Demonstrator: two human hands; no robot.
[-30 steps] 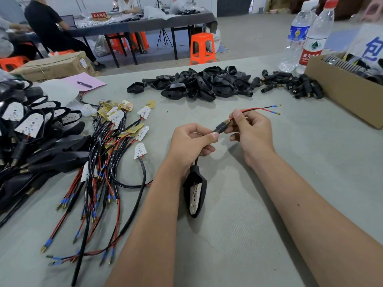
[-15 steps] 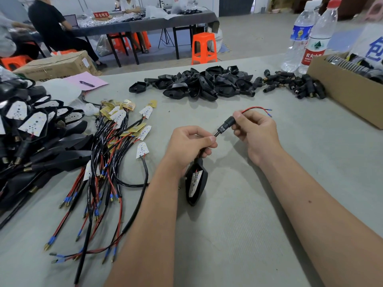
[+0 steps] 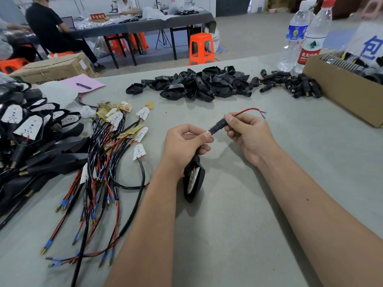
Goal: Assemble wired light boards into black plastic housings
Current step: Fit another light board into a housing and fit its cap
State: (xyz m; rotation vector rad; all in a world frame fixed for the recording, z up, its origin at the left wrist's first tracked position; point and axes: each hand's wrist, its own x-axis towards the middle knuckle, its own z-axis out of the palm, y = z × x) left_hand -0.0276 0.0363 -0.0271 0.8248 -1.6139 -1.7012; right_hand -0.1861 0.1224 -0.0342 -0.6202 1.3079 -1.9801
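While the left hand [image 3: 187, 141] grips the stem of the black housing [image 3: 193, 179], light board seated inside, near table [image 3: 238, 224] centre, the right hand [image 3: 246, 132] pinches a black sleeve [image 3: 217, 126] on its red wires [image 3: 249, 110], likely sliding it down

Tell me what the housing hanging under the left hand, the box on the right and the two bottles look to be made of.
Housing: matte black, probably moulded plastic, with smooth curved walls and dull highlights.
Box: brown corrugated cardboard, judging by its flat matte sides and open raw edge.
Bottles: clear thin plastic, see-through with printed labels and coloured screw caps.
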